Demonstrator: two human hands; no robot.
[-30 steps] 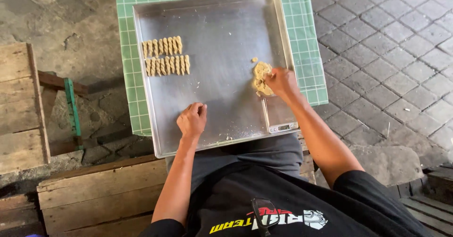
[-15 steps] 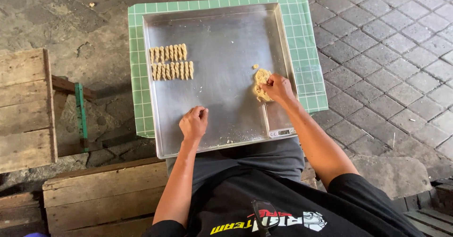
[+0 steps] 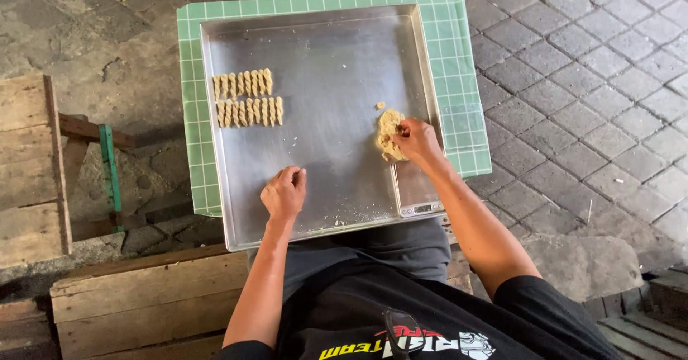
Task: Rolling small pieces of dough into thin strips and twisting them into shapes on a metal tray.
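Paved yard; metal tray (image 3: 322,59) on green mat (image 3: 459,80). Our right hand (image 3: 418,141) pinches the dough lump (image 3: 388,132) for portioning; left hand (image 3: 284,193), loosely curled and empty, steadies the tray. Twisted pieces (image 3: 246,96) rowed aside.

The only screen in view is the small display (image 3: 427,207) of a flat digital scale (image 3: 423,201) lying under the near right corner of the metal tray (image 3: 330,138). The display is a narrow grey rectangle set in the scale's silvery front edge (its readout is too small to make out). No packages, labels or signs show anywhere on the tray or around it.
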